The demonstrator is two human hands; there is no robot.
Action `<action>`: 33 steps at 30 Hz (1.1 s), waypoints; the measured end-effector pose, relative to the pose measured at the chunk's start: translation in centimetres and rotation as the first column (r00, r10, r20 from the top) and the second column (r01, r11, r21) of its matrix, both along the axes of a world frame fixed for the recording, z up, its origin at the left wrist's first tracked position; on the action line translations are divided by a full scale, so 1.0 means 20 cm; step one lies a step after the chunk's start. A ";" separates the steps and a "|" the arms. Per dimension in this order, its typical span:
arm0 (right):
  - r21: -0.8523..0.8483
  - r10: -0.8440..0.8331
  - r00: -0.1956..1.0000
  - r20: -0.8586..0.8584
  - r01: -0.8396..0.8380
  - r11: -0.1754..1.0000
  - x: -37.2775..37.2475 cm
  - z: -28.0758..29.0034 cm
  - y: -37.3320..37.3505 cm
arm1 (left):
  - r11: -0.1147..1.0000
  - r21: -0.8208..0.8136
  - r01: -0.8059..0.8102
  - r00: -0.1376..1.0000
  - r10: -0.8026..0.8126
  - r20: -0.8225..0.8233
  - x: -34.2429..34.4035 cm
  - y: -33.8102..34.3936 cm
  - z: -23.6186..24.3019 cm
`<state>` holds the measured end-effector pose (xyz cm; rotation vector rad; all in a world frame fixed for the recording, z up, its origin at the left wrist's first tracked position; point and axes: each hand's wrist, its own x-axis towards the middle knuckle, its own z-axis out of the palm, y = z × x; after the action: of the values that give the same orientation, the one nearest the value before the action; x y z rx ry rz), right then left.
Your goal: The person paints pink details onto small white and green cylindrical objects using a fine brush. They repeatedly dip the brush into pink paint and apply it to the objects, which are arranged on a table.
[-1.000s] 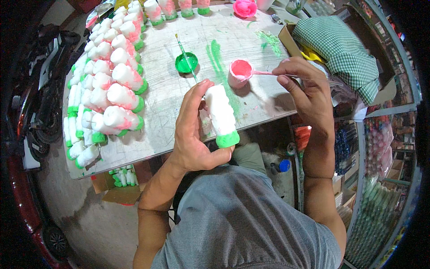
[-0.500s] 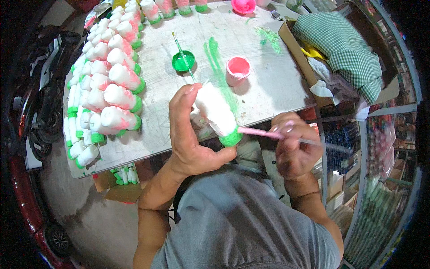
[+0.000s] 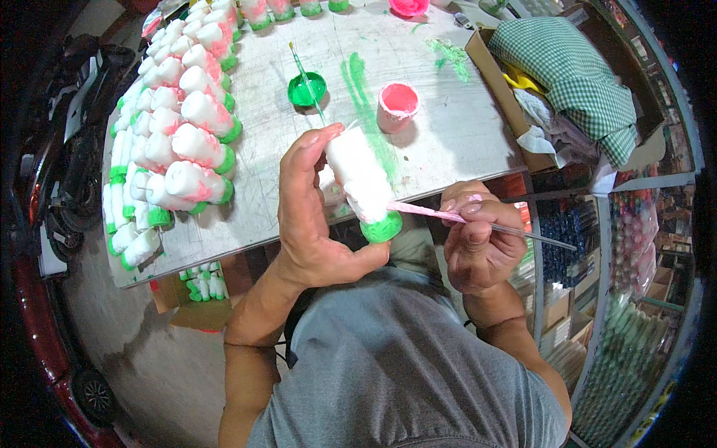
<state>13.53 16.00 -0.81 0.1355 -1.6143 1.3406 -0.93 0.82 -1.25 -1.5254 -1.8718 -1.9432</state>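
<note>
My left hand [image 3: 310,216] grips a white pillar candle [image 3: 358,168] by its two ends, the thumb under its green-painted base and the fingertips at its wick end. The candle tilts over the table's near edge. A pink-coated paintbrush [image 3: 426,212] is pinched in my right hand [image 3: 484,239], its clear handle pointing right. The brush tip touches the candle's side just above the green band. Beyond the candle stands a cup of pink paint [image 3: 398,107]. To its left is a small green paint bowl [image 3: 306,89] with a second brush [image 3: 301,69] lying across it.
Rows of white, pink and green candles [image 3: 198,145] crowd the table's [image 3: 261,142] left side. A cardboard box [image 3: 504,97] with a green checked cloth [image 3: 564,75] sits at the right. A pink bowl [image 3: 409,6] is at the back. Below the table, another box [image 3: 198,313] holds candles.
My right hand has moved slightly left, bringing the brush tip from beside the green base up onto the candle's white side. My left hand still holds the candle.
</note>
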 end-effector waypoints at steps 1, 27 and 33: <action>-0.019 0.006 1.000 0.003 -0.006 1.000 0.00 0.00 0.00 | 1.000 0.016 0.013 1.000 -0.013 0.011 0.00 0.00 0.00; -0.102 -0.006 0.996 0.085 0.014 0.995 0.00 0.02 -0.05 | 0.992 0.101 0.077 0.996 -0.081 0.032 0.00 0.00 -0.01; -0.337 0.100 0.995 -0.016 -0.100 0.936 0.03 0.02 -0.03 | 0.973 0.203 0.111 0.890 -0.188 0.416 0.05 0.01 -0.04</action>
<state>14.13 15.45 -0.34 0.0083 -1.3689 1.6766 0.10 0.93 -2.01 -1.3018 -1.6909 -2.6214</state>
